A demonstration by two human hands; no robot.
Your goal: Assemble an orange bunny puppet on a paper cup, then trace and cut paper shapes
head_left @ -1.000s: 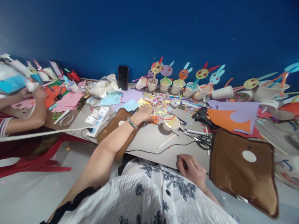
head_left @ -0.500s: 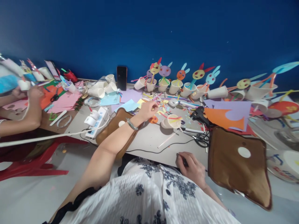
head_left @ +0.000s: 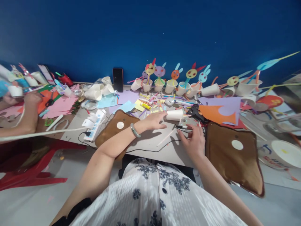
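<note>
My left hand (head_left: pixel 155 121) is stretched out over the table, palm down, thumb apart from the fingers. Its fingertips reach the base of a white paper cup (head_left: pixel 174 115) lying on its side; whether they touch is unclear. To the right, my right hand (head_left: pixel 194 139) curves over a black-capped pen (head_left: pixel 182 127), thumb and fingers apart; a firm grip on it does not show. A thin pale stick (head_left: pixel 166 137) lies between my hands. Beyond the cup, a black glue gun (head_left: pixel 196 113) rests beside orange paper (head_left: pixel 213 113).
Paper cups with rabbit-faced figures (head_left: pixel 175 75) line the blue wall. Brown cushions (head_left: pixel 225 169) flank my hands. A power strip (head_left: pixel 95 127) stands left, and a black cable (head_left: pixel 150 152) crosses the front. At far left, another person's hand (head_left: pixel 33 99) is near coloured paper.
The near paper cup has gone from standing to lying on its side. My left hand has moved right, toward it. My right hand has risen from the table edge to the pen.
</note>
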